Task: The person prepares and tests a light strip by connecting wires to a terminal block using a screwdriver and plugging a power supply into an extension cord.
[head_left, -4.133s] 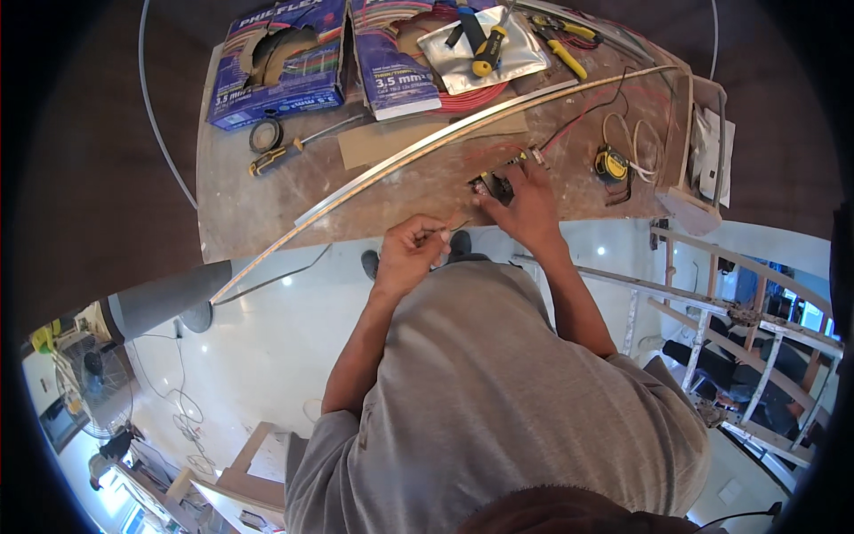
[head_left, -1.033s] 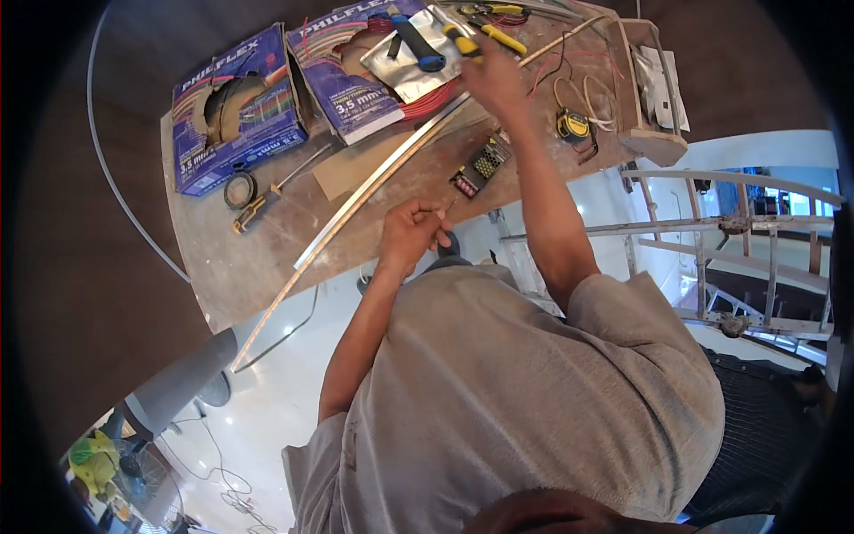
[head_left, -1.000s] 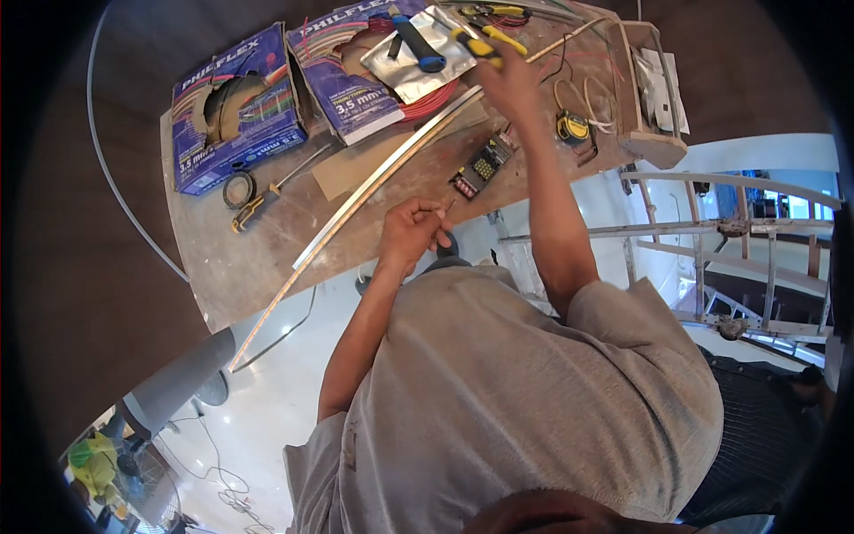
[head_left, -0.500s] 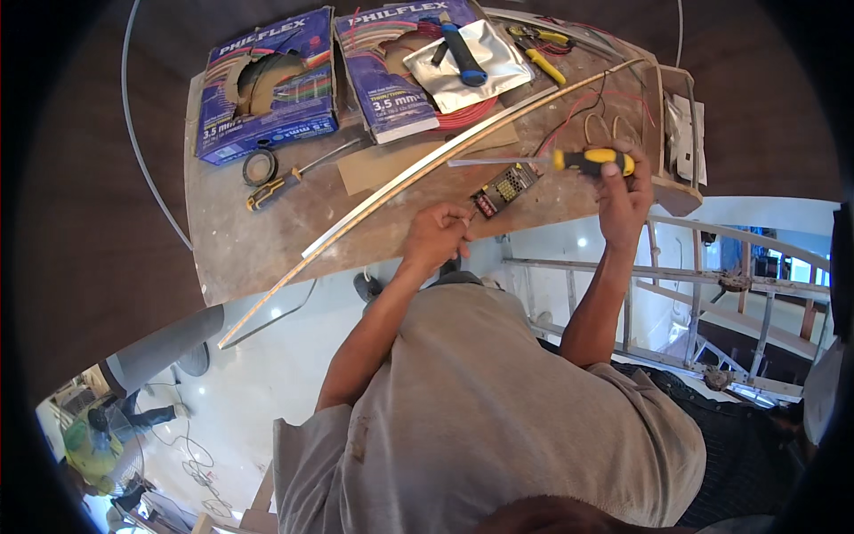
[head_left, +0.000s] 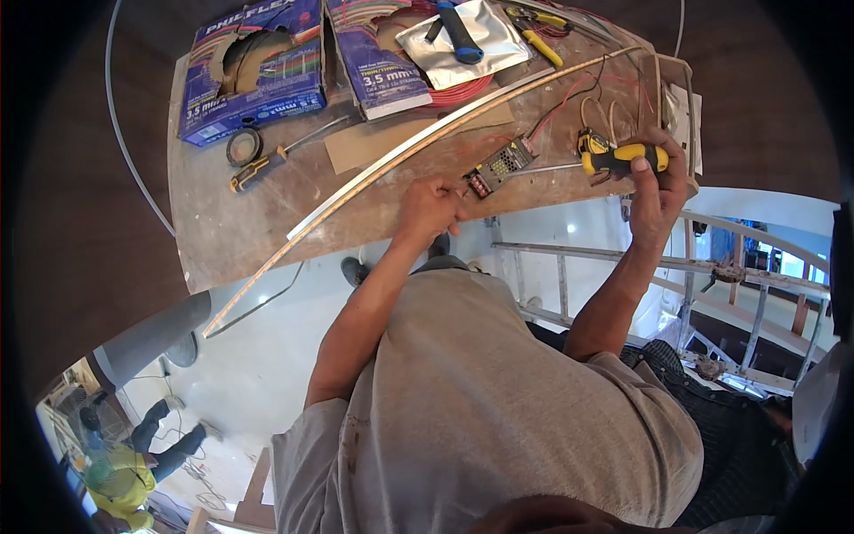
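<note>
My right hand (head_left: 660, 182) grips the black-and-yellow handle of a screwdriver (head_left: 627, 159) over the table's right part. The metal shaft points left, its end near a small metal-cased power supply (head_left: 503, 165) with a perforated cover. Just left of the power supply's terminal end is my left hand (head_left: 429, 212). Its fingers are curled together; whatever they may pinch is too small to make out. Red and black wires (head_left: 550, 118) run from the far end of the power supply. A yellow-and-black tape measure (head_left: 591, 141) sits behind the screwdriver handle.
A long, thin light strip (head_left: 356, 190) crosses the wooden table (head_left: 218, 245) and overhangs its front edge. Farther back are two blue wire boxes (head_left: 307, 84), a silver pouch (head_left: 498, 44) and yellow-handled pliers (head_left: 541, 46). Another screwdriver (head_left: 258, 169) and a tape roll (head_left: 243, 147) lie left. A ladder (head_left: 605, 256) stands right.
My right hand has drawn the screwdriver to the right and nearer me, uncovering the tape measure. My left hand stays near the power supply. The whole view has shifted slightly.
</note>
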A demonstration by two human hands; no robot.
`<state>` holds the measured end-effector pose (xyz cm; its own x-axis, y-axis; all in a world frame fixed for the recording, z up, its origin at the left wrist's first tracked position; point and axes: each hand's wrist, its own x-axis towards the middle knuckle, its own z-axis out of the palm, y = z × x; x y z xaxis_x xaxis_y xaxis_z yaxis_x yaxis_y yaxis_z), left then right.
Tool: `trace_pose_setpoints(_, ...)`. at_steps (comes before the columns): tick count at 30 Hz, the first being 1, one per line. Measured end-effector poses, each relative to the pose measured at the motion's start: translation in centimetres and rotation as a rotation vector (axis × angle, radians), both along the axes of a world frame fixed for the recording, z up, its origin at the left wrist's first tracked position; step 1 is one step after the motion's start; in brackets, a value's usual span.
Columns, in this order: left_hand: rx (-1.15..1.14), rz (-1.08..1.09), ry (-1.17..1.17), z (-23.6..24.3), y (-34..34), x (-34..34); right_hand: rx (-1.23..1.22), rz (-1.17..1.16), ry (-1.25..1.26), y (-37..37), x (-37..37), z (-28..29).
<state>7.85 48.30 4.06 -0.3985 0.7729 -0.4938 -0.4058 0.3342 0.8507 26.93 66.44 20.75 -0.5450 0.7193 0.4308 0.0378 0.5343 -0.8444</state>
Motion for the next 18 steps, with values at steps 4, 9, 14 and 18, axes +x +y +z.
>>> trace_pose_setpoints(4,-0.045,-0.013,0.0,-0.2,0.3,-0.1,-0.076,0.002,-0.025,-0.1,0.1,-1.5)
trace_pose_setpoints(9,-0.042,-0.023,0.013,-0.7,0.6,-0.1,-0.013,0.013,-0.121,-1.8,-1.2,-2.7)
trace_pose_setpoints(14,-0.047,-0.008,-0.009,-1.3,0.7,-0.1,0.079,-0.023,-0.186,-2.6,-1.7,-2.5)
trace_pose_setpoints(18,-0.079,-0.018,0.038,-0.8,0.5,-0.1,0.198,-0.035,-0.174,-2.6,-1.7,-2.3)
